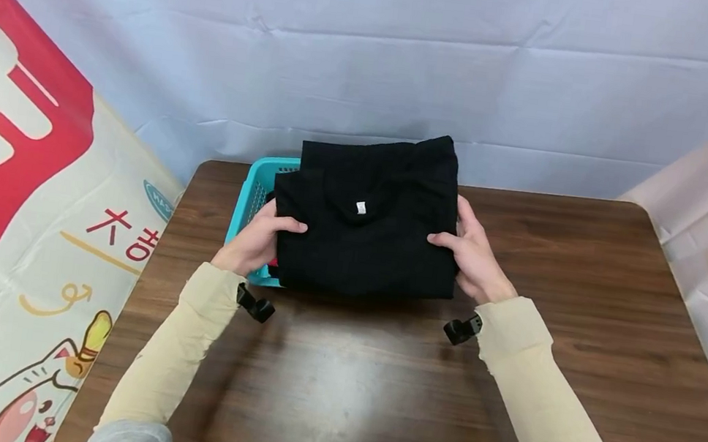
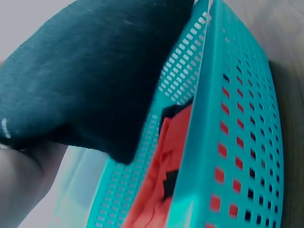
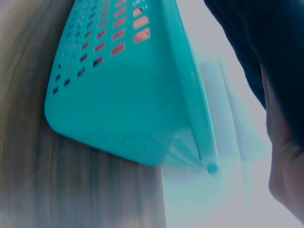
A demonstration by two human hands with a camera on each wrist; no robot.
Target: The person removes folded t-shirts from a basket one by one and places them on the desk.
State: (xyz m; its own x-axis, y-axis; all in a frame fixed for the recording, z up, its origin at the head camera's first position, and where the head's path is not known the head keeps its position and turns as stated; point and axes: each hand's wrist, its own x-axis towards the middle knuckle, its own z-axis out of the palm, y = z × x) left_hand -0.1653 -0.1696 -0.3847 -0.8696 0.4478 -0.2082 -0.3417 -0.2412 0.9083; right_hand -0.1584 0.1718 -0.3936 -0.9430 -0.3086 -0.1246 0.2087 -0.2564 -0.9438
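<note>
Both hands hold a folded black T-shirt (image 1: 364, 244) by its two sides, with a small white label at its neckline. On the left edge, the left hand (image 1: 261, 237) grips the cloth, thumb on top and fingers underneath. The right hand (image 1: 474, 254) pinches the opposite edge the same way. Beneath the shirt stands a turquoise plastic basket (image 1: 257, 183), mostly covered in the head view. In the left wrist view the shirt hangs above the basket's rim, and a red garment (image 2: 166, 161) with black parts lies inside.
The basket rests on a dark brown wooden table (image 1: 578, 337), near its back edge. A pale cloth (image 1: 381, 55) hangs behind the table. Printed sheets (image 1: 15, 172) hang at the left and right sides.
</note>
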